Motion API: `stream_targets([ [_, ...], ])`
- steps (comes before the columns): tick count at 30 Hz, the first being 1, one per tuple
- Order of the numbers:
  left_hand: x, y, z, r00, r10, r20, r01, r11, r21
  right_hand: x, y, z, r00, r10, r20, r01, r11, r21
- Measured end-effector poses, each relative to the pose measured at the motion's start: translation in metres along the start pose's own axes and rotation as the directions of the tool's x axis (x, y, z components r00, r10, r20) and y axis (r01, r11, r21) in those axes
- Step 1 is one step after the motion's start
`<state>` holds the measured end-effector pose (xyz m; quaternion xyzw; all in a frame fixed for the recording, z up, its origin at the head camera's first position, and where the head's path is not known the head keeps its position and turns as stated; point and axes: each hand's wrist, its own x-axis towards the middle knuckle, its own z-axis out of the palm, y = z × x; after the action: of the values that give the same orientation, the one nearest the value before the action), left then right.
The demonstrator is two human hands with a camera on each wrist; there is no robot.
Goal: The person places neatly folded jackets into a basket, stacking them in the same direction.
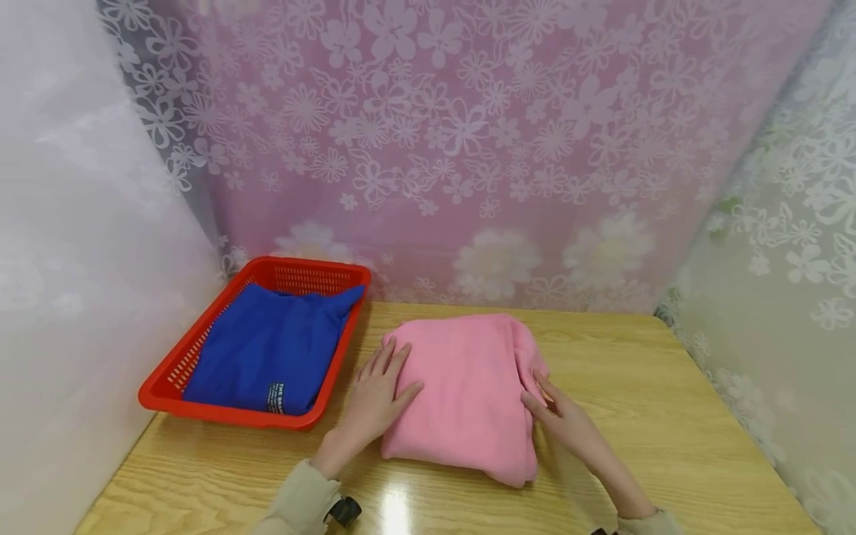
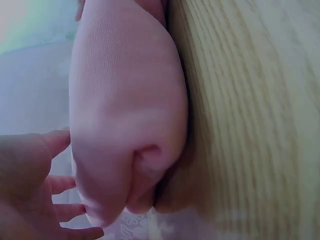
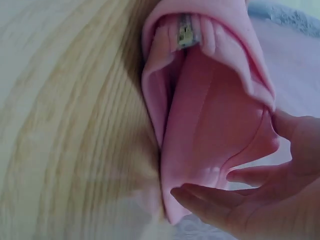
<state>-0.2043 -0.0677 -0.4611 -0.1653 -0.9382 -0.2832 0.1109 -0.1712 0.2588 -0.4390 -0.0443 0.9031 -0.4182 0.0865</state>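
Note:
A folded pink garment [image 1: 461, 394] lies on the wooden table in the head view, its layers stacked into a thick bundle. My left hand [image 1: 376, 397] rests along its left edge, fingers spread and fairly straight. At the right edge, my right hand [image 1: 568, 423] touches the side folds, thumb on the cloth and fingers extended beside it. The left wrist view has the bundle's rounded side [image 2: 125, 85] with a tucked fold low down. In the right wrist view, open layers [image 3: 210, 115] show a small label [image 3: 186, 32] inside, with the fingers [image 3: 215, 200] alongside.
To the left, a red plastic basket [image 1: 150, 394] holds a folded blue garment [image 1: 267, 349] with a dark printed label near its front. Bare wooden table [image 1: 642, 386] extends right of the pink bundle. A floral curtain [image 1: 455, 148] hangs behind, with pale sheets on both sides.

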Motion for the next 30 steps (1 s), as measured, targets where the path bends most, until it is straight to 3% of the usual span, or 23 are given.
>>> stream_targets([
  [4,-0.003,-0.013,-0.001,0.998,-0.056,-0.005,0.054,0.990,-0.133,0.005,0.005,-0.002,0.994,0.067,0.084,-0.082,0.978,0.191],
  [6,-0.005,-0.019,-0.002,0.995,-0.093,0.030,0.098,0.968,-0.232,0.008,0.006,-0.003,0.989,0.069,0.130,-0.105,0.950,0.296],
  [8,-0.006,-0.024,-0.003,0.988,-0.133,0.083,0.153,0.929,-0.338,0.012,0.007,-0.004,0.984,0.075,0.162,-0.131,0.919,0.371],
  [10,-0.007,-0.028,-0.005,0.976,-0.155,0.152,0.209,0.859,-0.466,0.015,0.006,-0.005,0.980,0.076,0.186,-0.150,0.893,0.424],
  [13,-0.007,-0.032,-0.006,0.948,-0.158,0.276,0.304,0.700,-0.646,0.019,0.003,-0.004,0.975,0.075,0.210,-0.167,0.871,0.461],
  [15,-0.007,-0.034,-0.006,0.927,-0.151,0.344,0.362,0.603,-0.711,0.022,0.002,-0.003,0.972,0.070,0.225,-0.172,0.861,0.478],
  [17,-0.008,-0.035,-0.006,0.911,-0.138,0.388,0.398,0.534,-0.746,0.026,0.001,-0.001,0.969,0.069,0.237,-0.182,0.850,0.495],
  [19,-0.007,-0.036,-0.005,0.907,-0.126,0.402,0.408,0.499,-0.764,0.028,0.001,0.001,0.967,0.074,0.244,-0.195,0.831,0.521],
  [22,-0.006,-0.038,-0.002,0.908,-0.110,0.404,0.406,0.467,-0.785,0.031,0.004,0.002,0.964,0.075,0.254,-0.214,0.785,0.581],
  [27,-0.003,-0.039,-0.001,0.911,-0.109,0.399,0.403,0.445,-0.800,0.030,0.007,0.003,0.957,0.025,0.288,-0.228,0.676,0.701],
  [30,-0.002,-0.039,-0.002,0.910,-0.123,0.397,0.409,0.431,-0.804,0.030,0.006,0.002,0.954,-0.004,0.299,-0.225,0.648,0.727],
])
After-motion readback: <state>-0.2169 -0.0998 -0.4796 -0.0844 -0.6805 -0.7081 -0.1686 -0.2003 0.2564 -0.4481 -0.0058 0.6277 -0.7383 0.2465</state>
